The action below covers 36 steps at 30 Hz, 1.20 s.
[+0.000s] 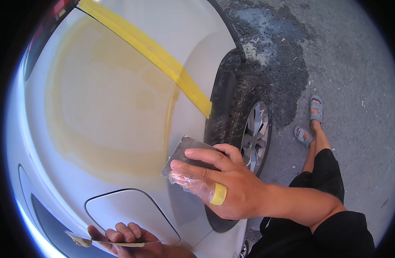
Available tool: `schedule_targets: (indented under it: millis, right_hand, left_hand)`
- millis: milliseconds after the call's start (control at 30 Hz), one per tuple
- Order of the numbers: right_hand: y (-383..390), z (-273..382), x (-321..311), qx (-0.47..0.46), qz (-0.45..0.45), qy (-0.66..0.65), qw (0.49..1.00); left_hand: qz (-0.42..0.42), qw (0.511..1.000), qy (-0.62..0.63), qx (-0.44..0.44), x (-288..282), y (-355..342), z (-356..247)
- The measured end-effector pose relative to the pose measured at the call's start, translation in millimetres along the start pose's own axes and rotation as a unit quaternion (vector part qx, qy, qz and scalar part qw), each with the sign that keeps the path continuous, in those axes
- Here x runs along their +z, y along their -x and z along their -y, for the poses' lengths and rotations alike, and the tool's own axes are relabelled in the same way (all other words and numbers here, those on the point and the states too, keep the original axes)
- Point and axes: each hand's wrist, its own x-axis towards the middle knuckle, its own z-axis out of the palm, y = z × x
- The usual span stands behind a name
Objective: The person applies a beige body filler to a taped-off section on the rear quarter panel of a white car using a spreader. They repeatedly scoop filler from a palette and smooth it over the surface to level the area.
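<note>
In my right hand (234, 185) is a flat grey rectangular spreader (186, 143), with fingers spread over its face and the thumb out of sight. One finger is wrapped in clear plastic held by a yellow band. The spreader lies against or just above a white car panel (115, 103), beside a translucent beige smear of filler (94, 165); I cannot tell whether it touches. Low in the view, my left hand (128, 232) grips a thin plate (154, 242) seen edge-on, with a beige lump of filler (80, 241) at its far-left end.
Yellow masking tape (152, 56) runs diagonally across the panel, its lower end near the wheel arch. A closed fuel flap (128, 210) lies above my left hand. To the right stand the tyre and wheel (255, 129), then grey pavement (356, 81) with a dark wet patch.
</note>
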Motion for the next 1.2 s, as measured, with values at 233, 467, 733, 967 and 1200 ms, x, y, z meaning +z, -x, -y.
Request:
schedule_targets:
  millis: [233, 467, 733, 967, 1200]
  right_hand:
    - [18, 28, -15, -0.023, 0.099, -0.418, 0.903]
    - [-17, -35, -7, 0.032, -0.076, 0.075, 0.994]
    - [-1, -8, 17, -0.031, -0.014, 0.130, 0.991]
    - [8, -11, 8, 0.003, -0.031, 0.104, 0.994]
    - [-42, -51, -17, 0.009, -0.109, 0.140, 0.984]
  left_hand:
    - [-0.028, 0.992, -0.062, -0.108, 23, 13, 4]
    - [-0.039, 0.998, -0.007, -0.047, 18, 10, 8]
    - [-0.037, 0.998, -0.014, -0.044, 17, 7, 8]
    - [-0.026, 0.999, -0.013, -0.042, 15, 6, 8]
    - [-0.031, 0.999, -0.023, -0.032, 15, 5, 9]
